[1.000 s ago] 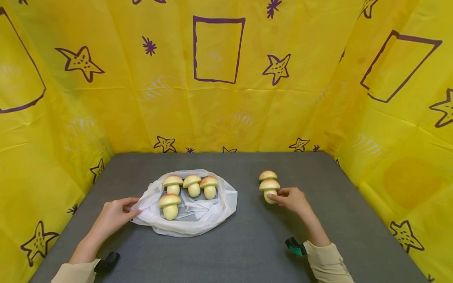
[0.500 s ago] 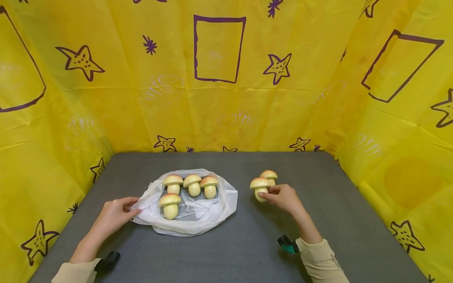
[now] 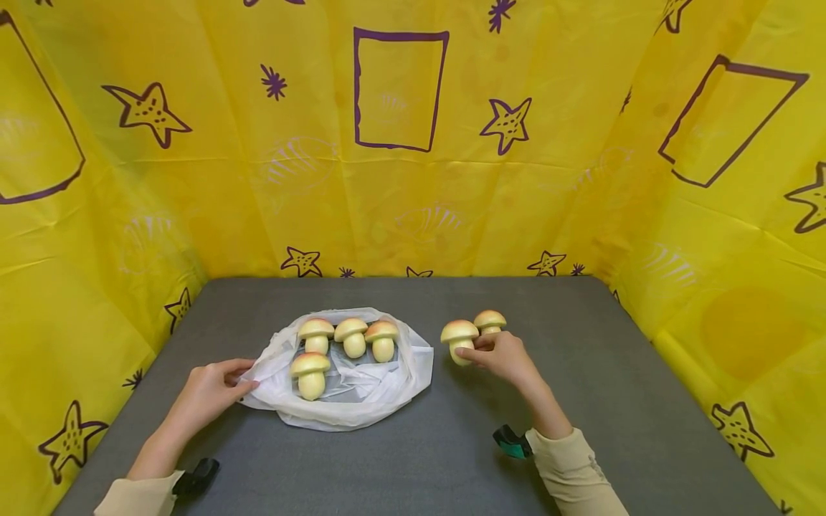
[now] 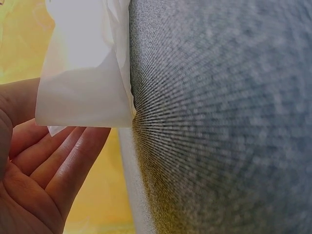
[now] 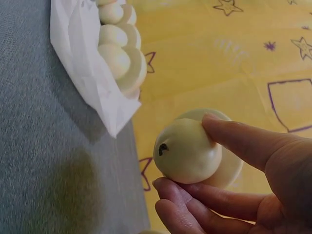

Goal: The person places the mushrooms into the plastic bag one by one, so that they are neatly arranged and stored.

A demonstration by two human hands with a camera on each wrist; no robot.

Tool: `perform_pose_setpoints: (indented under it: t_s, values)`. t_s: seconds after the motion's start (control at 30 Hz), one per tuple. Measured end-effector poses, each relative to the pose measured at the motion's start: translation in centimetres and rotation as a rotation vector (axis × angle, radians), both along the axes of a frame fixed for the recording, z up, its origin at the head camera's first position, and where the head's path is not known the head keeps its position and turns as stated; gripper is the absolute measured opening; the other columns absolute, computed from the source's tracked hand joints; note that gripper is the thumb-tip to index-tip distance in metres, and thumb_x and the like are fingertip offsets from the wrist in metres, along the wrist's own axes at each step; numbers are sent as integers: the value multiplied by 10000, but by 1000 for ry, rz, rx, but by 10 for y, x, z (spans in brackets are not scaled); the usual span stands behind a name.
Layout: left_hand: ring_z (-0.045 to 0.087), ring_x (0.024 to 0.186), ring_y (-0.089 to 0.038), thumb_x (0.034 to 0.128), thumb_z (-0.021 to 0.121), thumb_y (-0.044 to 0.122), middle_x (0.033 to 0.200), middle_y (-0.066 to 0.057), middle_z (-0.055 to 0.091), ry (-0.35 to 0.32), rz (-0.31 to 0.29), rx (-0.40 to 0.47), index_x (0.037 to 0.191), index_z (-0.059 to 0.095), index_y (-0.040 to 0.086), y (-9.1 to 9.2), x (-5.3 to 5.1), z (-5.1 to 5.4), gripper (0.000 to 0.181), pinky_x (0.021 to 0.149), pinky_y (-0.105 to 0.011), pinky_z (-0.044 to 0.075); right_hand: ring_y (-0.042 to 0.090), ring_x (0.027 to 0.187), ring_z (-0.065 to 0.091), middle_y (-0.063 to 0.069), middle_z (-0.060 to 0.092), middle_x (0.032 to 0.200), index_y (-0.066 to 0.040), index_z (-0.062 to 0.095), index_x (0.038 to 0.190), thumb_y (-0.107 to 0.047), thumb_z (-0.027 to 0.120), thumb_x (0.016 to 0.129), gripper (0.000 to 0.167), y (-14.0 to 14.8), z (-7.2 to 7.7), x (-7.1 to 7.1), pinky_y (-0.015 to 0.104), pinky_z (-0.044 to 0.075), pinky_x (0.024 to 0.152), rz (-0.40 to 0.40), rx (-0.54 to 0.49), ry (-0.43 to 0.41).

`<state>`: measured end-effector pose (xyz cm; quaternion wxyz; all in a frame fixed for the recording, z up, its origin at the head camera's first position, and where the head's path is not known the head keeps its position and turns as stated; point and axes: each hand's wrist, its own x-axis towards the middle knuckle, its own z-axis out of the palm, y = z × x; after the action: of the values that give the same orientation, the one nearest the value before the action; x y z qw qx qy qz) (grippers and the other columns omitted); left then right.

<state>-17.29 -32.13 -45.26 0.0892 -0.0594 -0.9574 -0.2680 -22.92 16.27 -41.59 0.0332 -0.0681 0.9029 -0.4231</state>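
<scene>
My right hand (image 3: 506, 357) pinches a toy mushroom (image 3: 459, 332) by its pale stem, between the thumb and fingers. In the right wrist view the stem's round end of this mushroom (image 5: 187, 151) faces the camera, with a small dark mark on it. Just behind the hand stands another mushroom (image 3: 490, 319), its stem partly hidden. A white plastic bag (image 3: 342, 416) lies with its mouth spread open; several mushrooms (image 3: 311, 385) with orange-tinged caps are inside. At the bag's left edge my left hand (image 3: 209, 390) pinches the plastic (image 4: 85, 95) between thumb and fingers.
All of this is on a dark grey table (image 3: 413, 473). Yellow cloth (image 3: 413, 193) with purple drawings hangs round the back and sides. Each wrist carries a black camera mount.
The right hand has moved left with its mushroom, away from the mushroom left behind and nearer the bag's right edge. My left hand and the bag have stayed in place.
</scene>
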Motion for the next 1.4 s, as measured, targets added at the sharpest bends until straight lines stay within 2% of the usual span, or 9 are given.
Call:
perform_pose_setpoints:
  t_s: [0.23,0.57,0.9,1.4]
  values:
    - [667,729,-183,774,775,194,941,-157,720,9,-4,9,1072,708,22,-1,0,-2,350,568,-206,487,173,660,672,18,717,741,-75,730,798,-377,769,772,306,-12,2,-2,244,505,586,8,20,14]
    - [668,746,-192,779,762,185,961,-156,718,3,-8,3,1084,704,24,-3,-3,-2,350,581,-203,494,260,688,674,39,706,724,-33,724,806,-317,762,790,287,-29,3,-2,251,505,579,76,-32,14]
    - [673,751,-200,779,765,177,974,-169,715,3,-9,11,1086,702,17,-3,-2,-2,352,587,-200,498,87,613,596,7,703,715,-73,739,803,-377,765,776,306,-45,2,-2,257,485,589,104,-1,18]
    - [669,743,-187,783,760,169,975,-162,716,-2,-6,17,1091,702,23,-3,-1,-2,346,578,-200,494,66,637,598,-17,712,726,-124,750,778,-426,763,755,302,-69,1,0,247,468,591,136,35,19]
